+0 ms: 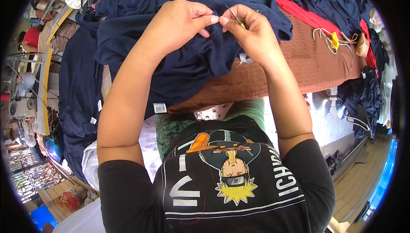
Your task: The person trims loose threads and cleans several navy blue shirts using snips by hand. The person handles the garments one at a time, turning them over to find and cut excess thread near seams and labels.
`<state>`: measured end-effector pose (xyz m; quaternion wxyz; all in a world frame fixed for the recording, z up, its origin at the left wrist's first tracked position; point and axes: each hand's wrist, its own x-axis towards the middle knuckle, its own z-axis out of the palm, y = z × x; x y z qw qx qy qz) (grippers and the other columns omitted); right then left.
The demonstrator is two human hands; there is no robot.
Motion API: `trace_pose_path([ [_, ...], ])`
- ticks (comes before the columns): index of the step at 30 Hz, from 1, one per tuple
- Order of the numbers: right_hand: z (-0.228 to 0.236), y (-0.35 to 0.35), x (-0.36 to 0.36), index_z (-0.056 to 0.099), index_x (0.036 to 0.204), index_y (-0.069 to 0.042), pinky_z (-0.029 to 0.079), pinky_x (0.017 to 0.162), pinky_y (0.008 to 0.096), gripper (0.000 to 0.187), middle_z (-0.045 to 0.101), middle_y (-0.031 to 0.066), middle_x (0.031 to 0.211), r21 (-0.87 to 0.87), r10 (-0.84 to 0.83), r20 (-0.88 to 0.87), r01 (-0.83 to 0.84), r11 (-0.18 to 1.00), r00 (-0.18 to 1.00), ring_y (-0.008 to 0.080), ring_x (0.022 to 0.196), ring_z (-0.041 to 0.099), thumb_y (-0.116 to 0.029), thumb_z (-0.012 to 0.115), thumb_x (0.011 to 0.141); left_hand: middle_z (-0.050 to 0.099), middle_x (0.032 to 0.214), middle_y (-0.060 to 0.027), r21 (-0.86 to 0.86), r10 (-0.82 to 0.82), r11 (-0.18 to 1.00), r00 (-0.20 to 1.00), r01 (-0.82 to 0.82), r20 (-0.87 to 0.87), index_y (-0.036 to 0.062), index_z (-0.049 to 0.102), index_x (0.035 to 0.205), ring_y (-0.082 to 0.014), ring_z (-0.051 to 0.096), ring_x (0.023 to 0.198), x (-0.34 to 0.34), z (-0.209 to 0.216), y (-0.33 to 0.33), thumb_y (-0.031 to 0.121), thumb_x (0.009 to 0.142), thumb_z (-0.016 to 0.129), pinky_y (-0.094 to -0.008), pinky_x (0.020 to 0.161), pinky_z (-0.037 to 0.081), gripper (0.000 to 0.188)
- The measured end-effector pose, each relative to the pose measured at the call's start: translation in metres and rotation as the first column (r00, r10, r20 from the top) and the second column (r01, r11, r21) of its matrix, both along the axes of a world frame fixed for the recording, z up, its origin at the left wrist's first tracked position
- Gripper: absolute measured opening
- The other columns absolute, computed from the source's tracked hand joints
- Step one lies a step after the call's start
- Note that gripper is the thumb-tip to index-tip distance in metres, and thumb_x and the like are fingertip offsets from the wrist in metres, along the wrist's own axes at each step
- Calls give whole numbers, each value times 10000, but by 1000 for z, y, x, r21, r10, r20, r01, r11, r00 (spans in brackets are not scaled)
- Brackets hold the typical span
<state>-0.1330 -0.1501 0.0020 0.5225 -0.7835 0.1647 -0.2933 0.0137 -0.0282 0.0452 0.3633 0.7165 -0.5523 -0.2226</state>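
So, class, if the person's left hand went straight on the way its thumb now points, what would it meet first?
Probably the right hand, whose thumb tip lies almost directly ahead of the left hand; depth, and whether the two already touch, is hard to tell.

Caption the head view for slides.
Left hand and right hand close together over navy fabric, the right holding a pointed tool.

Navy garment (pixel 175 73) lies rumpled (deep folds); slim pointed tool (pixel 235 17) tilts.

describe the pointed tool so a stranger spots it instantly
Find the brown-covered table, then the navy cloth bunched on it. Above it, the right hand holds the pointed tool. Unlike the cloth, it is slim, with a yellowish part.
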Motion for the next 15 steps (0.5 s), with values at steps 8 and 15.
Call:
trace_pose_path([
  [8, 2, -8, -3, 633, 945, -13, 397, 581, 254, 218, 559, -4, 694, -87, 102, -19, -104, 991, 995, 55, 648, 460, -224, 655, 892, 695, 801, -48, 93, -117, 988, 991, 123, -61, -38, 683, 951, -108, 660, 726, -1, 7, 0, 194, 901, 658, -231, 694, 499, 238],
  [15, 9, -5, -11, 613, 982, 1, 464, 659, 321, 258, 621, 85, 792, -218, 33, -1, -32, 975, 999, 181, 727, 589, -220, 686, 869, 637, 775, -42, 63, -86, 995, 995, 83, 49, -33, 628, 927, -104, 628, 730, 0, 0, -4, 194, 943, 607, -255, 673, 530, 229],
])
